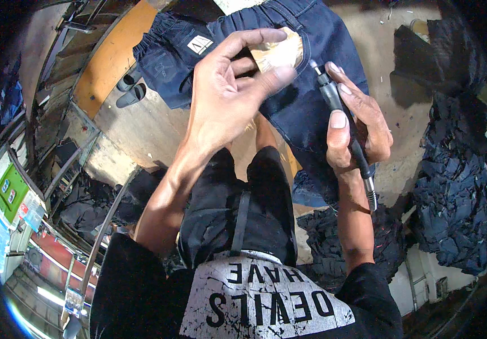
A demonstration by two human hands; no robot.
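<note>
Presently, the left hand [224,85] pinches a pale piece [281,52] between bowed thumb and index finger, over the far dark-blue garment [334,34]; the right hand [371,123] grips a black pen-shaped tool [327,90], tip just right of the piece. Work appears unfinished; the completed portion cannot be determined.

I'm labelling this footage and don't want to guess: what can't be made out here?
In the head view:
- Pen-shaped tool: its tip is blurred; the right hand covers part of its grip.
- Pale piece: glare washes out its surface; the left hand partly covers it.
- Navy garment: cut off by the top edge.
</note>
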